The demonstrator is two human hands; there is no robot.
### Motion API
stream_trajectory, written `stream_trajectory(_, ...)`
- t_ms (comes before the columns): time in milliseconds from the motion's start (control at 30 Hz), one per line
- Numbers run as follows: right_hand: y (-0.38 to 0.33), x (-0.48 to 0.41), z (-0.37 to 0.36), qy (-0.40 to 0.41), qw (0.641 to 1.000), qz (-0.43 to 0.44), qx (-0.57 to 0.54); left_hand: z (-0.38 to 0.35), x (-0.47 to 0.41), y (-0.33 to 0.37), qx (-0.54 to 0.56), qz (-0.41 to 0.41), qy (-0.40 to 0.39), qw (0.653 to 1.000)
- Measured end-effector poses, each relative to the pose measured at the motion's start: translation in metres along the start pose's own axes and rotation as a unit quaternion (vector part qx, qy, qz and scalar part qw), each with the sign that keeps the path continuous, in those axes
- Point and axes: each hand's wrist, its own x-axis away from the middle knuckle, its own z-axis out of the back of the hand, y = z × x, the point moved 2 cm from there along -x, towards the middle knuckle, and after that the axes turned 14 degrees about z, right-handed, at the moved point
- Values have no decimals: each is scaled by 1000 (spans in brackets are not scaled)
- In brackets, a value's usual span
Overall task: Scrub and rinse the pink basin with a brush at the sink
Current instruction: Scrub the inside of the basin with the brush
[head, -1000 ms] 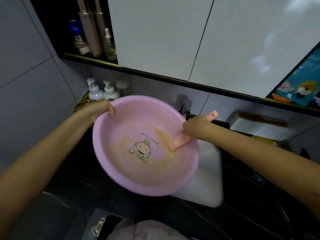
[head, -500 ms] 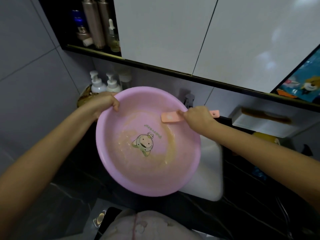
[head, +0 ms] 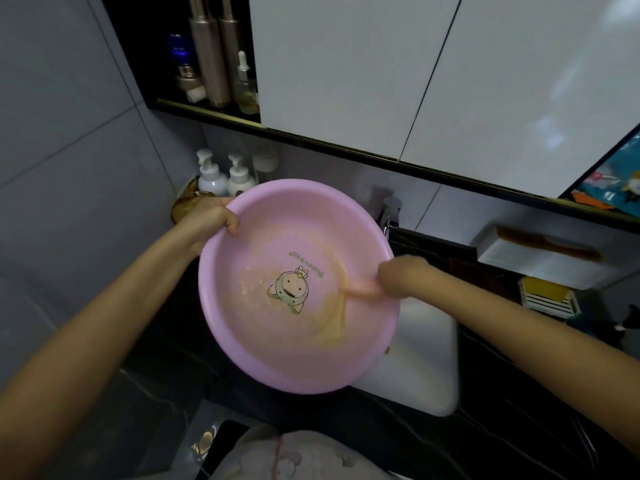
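Head view, looking down on a pink basin (head: 263, 358): round, smooth plastic, shallow, with a rolled rim, held tilted toward the camera above the left part of a white sink (head: 426, 368). Gripped at its upper-left rim by the left hand (head: 211, 220), digits curled over the lip, the rest of the hand behind the wall. Closed in a tight fist round a peach-pink brush (head: 360, 291) at the right inner wall: the right hand (head: 398, 275), with the brush smeared by motion blur and its far end against the plastic. Yellowish foamy streaks (head: 332, 320) below the brush and in a loose ring round a cartoon print (head: 291, 289) on the basin floor. Lower rim overhanging a dark, veined stone counter (head: 145, 386); right rim over the sink's rounded-rectangle bowl. Close behind the upper-right rim, a chrome faucet (head: 389, 216); just behind the upper-left rim, two white pump bottles (head: 211, 174) against matte grey wall tile. Overhead, glossy white cabinet doors (head: 346, 64) with a dark lower edge, well apart from the basin. More room toward the near and left sides; tighter on the right, with a white tray (head: 540, 261) bearing a brown comb and a yellow soap (head: 545, 292) on a slatted holder beyond the right forearm.
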Motion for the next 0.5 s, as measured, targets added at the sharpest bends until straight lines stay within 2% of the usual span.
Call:
stream_trajectory(67, 13, -3, 6, 122, 991, -46, -27, 0, 2, -3, 33, -10, 10, 999)
stream_trajectory(100, 15, -6, 6, 166, 981, -49, -90, 0, 4, -4, 58, -14, 15, 998)
stream_trajectory(133, 12, -10, 5, 195, 962, -32, -190, -1, 5, -4, 84, -16, 16, 996)
stream_trajectory(167, 4, -13, 6, 218, 921, 1, -322, -3, 6, -5, 108, -20, 11, 994)
stream_trajectory(200, -5, -16, 6, 234, 850, 28, -471, -5, 8, -6, 129, -23, 4, 991)
stream_trajectory(267, -27, -19, 14, 229, 663, 43, -712, -14, 13, -10, 156, -36, -7, 987)
stream_trajectory(300, -38, -19, 21, 223, 585, 66, -777, -18, 15, -12, 157, -45, -9, 987)
stream_trajectory(333, -47, -18, 29, 224, 533, 94, -811, -22, 18, -14, 148, -55, -9, 987)
stream_trajectory(367, -57, -17, 37, 230, 502, 116, -826, -25, 19, -15, 133, -67, -11, 989)
stream_trajectory(433, -76, -15, 48, 232, 475, 134, -838, -28, 21, -19, 111, -91, -29, 989)
stream_trajectory(500, -97, -14, 57, 230, 486, 137, -832, -31, 24, -20, 122, -108, -27, 986)
